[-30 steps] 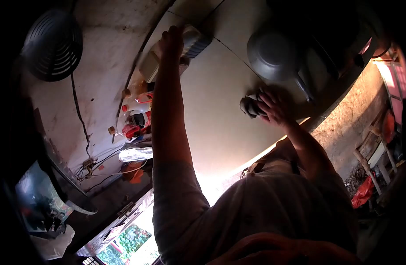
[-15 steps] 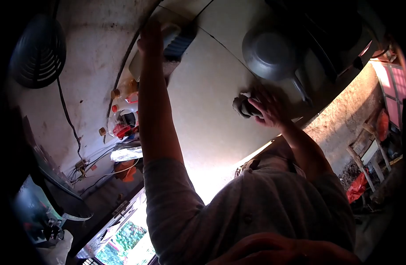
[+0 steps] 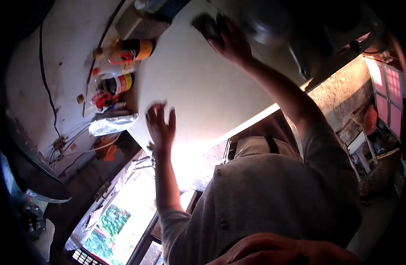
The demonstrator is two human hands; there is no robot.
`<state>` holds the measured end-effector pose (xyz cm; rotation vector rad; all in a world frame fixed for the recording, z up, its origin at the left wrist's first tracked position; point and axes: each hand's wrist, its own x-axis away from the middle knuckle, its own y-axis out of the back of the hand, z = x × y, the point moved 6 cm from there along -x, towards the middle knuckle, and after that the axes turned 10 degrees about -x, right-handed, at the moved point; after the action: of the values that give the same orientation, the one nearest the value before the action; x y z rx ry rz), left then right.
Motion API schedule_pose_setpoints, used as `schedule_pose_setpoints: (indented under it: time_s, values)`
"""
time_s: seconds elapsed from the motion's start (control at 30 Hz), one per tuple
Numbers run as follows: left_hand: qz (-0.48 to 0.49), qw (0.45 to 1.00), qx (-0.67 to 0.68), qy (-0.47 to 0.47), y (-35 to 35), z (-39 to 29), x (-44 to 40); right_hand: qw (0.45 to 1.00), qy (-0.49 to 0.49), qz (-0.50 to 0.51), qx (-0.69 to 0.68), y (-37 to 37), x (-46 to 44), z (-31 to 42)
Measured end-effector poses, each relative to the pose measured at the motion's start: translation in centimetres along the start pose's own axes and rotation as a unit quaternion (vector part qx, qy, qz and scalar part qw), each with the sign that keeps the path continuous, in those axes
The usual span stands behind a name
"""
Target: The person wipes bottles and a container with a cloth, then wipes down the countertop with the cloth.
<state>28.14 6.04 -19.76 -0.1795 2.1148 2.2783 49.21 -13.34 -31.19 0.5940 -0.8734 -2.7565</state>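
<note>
My right hand (image 3: 233, 43) presses a dark crumpled cloth (image 3: 206, 25) flat on the pale countertop (image 3: 189, 84), close to a grey pan (image 3: 267, 26). Motion blurs both the cloth and the fingers. My left hand (image 3: 160, 124) hovers by the counter's left end with its fingers apart and nothing in it. Nearest to it are the bottles along the wall, among them one with a dark body and orange label (image 3: 139, 48) and another with a red and yellow label (image 3: 121, 84).
A foil-like silver packet (image 3: 112, 125) lies at the counter's left corner, near cables. The pan's handle (image 3: 298, 62) points toward the counter's front edge. At the far right stands a wooden chair-like frame (image 3: 362, 145). Bright light enters through an opening (image 3: 119, 229) at lower left.
My left hand has come back from the box-like things by the wall toward my body, open. My right hand has slid the cloth away from me and to the left. The view has shifted.
</note>
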Motion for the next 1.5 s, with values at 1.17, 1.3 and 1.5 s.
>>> schedule_pose_setpoints:
  time_s: [1.17,1.3,1.5]
  values:
    - [0.029,0.95,0.236,0.202,-2.0,-1.9,42.8,0.98,-0.096,0.031,-0.171,13.5,25.1,8.9]
    - [0.057,0.944,0.236,0.224,-3.3,-3.1,44.1,0.963,-0.167,0.181,-0.112,10.7,21.7,3.1]
    - [0.113,0.917,0.261,0.279,-5.1,-5.4,44.8,0.946,0.176,0.22,0.16,8.6,21.2,-2.3]
